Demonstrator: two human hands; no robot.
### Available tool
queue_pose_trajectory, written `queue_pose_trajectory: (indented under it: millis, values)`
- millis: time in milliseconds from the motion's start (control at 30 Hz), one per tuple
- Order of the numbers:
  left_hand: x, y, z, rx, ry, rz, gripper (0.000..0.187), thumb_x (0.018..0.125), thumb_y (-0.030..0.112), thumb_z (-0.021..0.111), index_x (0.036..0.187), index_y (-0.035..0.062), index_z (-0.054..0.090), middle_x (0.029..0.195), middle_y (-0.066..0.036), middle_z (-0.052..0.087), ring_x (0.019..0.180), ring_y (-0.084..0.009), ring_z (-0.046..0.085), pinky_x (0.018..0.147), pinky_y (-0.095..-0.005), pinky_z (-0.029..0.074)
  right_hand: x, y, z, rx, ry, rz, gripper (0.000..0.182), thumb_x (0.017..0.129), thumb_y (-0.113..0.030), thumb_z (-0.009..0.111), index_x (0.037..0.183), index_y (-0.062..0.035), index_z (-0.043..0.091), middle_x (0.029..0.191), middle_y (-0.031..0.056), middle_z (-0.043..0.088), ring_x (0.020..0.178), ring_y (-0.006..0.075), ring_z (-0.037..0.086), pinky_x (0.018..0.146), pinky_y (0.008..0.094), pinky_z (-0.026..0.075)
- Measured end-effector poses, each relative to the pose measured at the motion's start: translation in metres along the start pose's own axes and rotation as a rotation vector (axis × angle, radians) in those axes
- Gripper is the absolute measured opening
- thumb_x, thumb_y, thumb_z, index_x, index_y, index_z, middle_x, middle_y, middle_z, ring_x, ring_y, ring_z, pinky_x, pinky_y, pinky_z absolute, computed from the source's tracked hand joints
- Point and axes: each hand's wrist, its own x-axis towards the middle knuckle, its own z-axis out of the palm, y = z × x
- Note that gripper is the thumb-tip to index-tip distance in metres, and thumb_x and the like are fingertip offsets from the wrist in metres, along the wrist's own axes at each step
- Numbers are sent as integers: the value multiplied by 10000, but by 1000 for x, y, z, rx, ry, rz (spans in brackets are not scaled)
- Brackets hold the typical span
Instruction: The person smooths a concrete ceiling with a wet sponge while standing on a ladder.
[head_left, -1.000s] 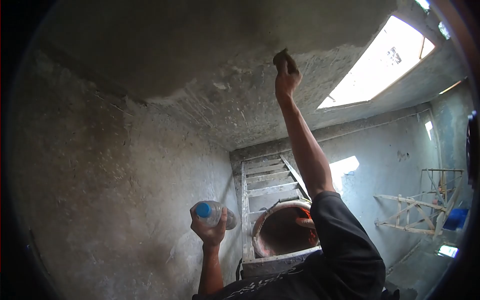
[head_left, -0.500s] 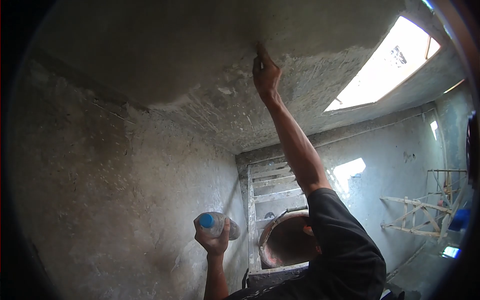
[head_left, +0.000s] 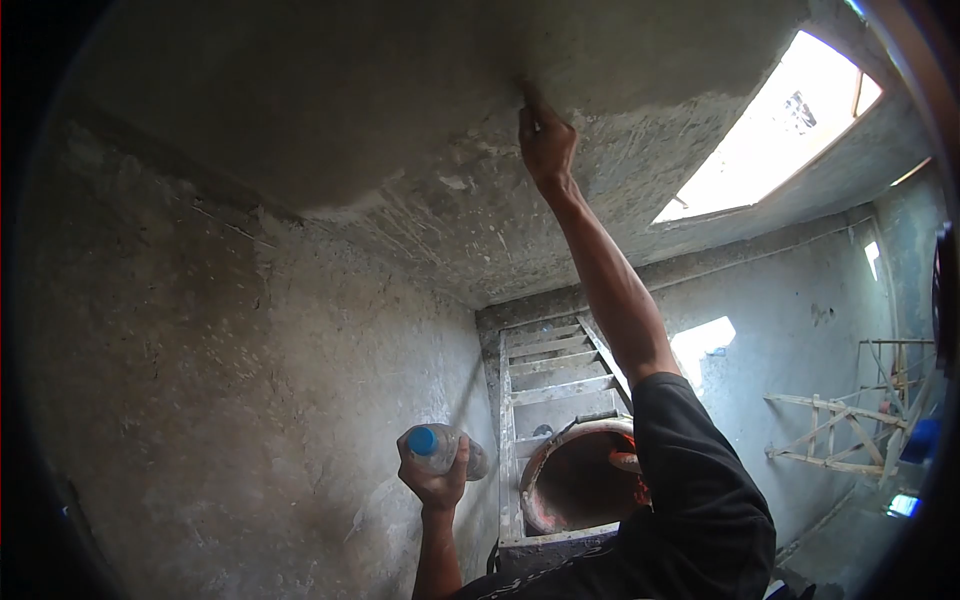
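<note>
My left hand (head_left: 436, 484) is wrapped round a clear plastic bottle (head_left: 450, 452) with a blue cap, at chest height beside the left wall. The bottle is tilted, its cap toward me. My right hand (head_left: 548, 148) is raised at arm's length to the plastered ceiling (head_left: 400, 90). Its fingertips are at the surface, where smooth dark plaster meets a rougher, scratched strip. The fingers are mostly curled in, with one stretched upward. Anything small between them is hidden.
Below stands a ladder (head_left: 560, 386) spattered with pale paint, with a round bucket (head_left: 575, 480) at its top. A bright opening (head_left: 770, 130) is at the upper right. The rough wall (head_left: 220, 380) is close on the left. Wooden framing (head_left: 840, 435) stands at the far right.
My right hand has shifted slightly right and down along the ceiling, and its fingers have turned. The left hand has moved a little right with the bottle.
</note>
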Motion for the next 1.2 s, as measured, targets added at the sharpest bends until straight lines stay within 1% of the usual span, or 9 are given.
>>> queue_pose_trajectory:
  millis: [100, 167, 267, 467, 567, 667, 867, 967, 1200]
  values:
    - [2, 4, 0, 14, 11, 16, 399, 730, 221, 788, 965, 21, 534, 837, -80, 615, 746, -197, 614, 710, -339, 508, 18, -3, -15, 162, 42, 326, 423, 834, 10, 559, 1249, -70, 570, 1201, 177, 598, 1125, 315, 574, 896, 384, 518]
    - [0, 0, -1, 13, 9, 11, 402, 729, 222, 790, 965, 22, 534, 837, -80, 615, 746, -198, 614, 712, -339, 508, 38, 10, -12, 58, 309, 48, 425, 834, 23, 548, 1248, -72, 573, 1226, 175, 586, 1155, 312, 555, 919, 397, 504]
    - [0, 0, -2, 4, 12, 5, 404, 728, 222, 792, 966, 23, 534, 839, -79, 615, 745, -200, 615, 714, -341, 508, 37, 35, 11, -172, 318, -116, 429, 832, 34, 542, 1246, -72, 574, 1261, 175, 563, 1187, 300, 533, 934, 403, 495]
    - [0, 10, 1, -14, 8, 2, 401, 727, 221, 790, 963, 26, 532, 840, -75, 615, 744, -195, 612, 710, -337, 506, -26, 26, -9, -78, -97, 58, 412, 832, 29, 545, 1232, -63, 581, 1246, 164, 577, 1164, 292, 556, 916, 394, 504]
    - [-1, 12, 1, -16, 7, -12, 399, 725, 219, 792, 958, 26, 531, 840, -75, 614, 742, -191, 609, 708, -332, 506, -6, 20, -19, 87, 140, 212, 389, 829, 30, 544, 1204, -60, 600, 1213, 145, 602, 1139, 291, 576, 928, 384, 497]
    - [-3, 9, -1, -13, -1, -33, 396, 723, 212, 793, 955, 27, 530, 839, -75, 612, 744, -187, 607, 708, -331, 506, 48, 1, -31, 91, 344, 94, 369, 828, 30, 547, 1182, -54, 611, 1200, 134, 612, 1139, 288, 577, 956, 376, 482]
    - [-3, 8, 1, -37, 6, -17, 393, 721, 200, 793, 957, 24, 531, 836, -72, 609, 740, -184, 606, 706, -332, 507, 41, 40, 3, -155, 285, -203, 389, 823, 31, 557, 1187, -93, 617, 1213, 132, 604, 1157, 276, 563, 975, 375, 474]
    - [-2, 10, 1, -40, -2, -6, 395, 721, 202, 791, 959, 24, 532, 839, -72, 610, 740, -186, 606, 706, -334, 508, 18, 17, -22, -97, 51, -32, 362, 845, 51, 554, 1176, -71, 632, 1181, 121, 629, 1159, 251, 566, 965, 339, 481]
    - [-1, 10, 1, -9, -5, 2, 399, 718, 210, 794, 958, 27, 534, 836, -71, 611, 738, -188, 610, 704, -336, 512, 79, 23, -26, 7, 344, -149, 403, 822, 60, 552, 1192, -84, 623, 1190, 134, 619, 1161, 288, 556, 972, 369, 477]
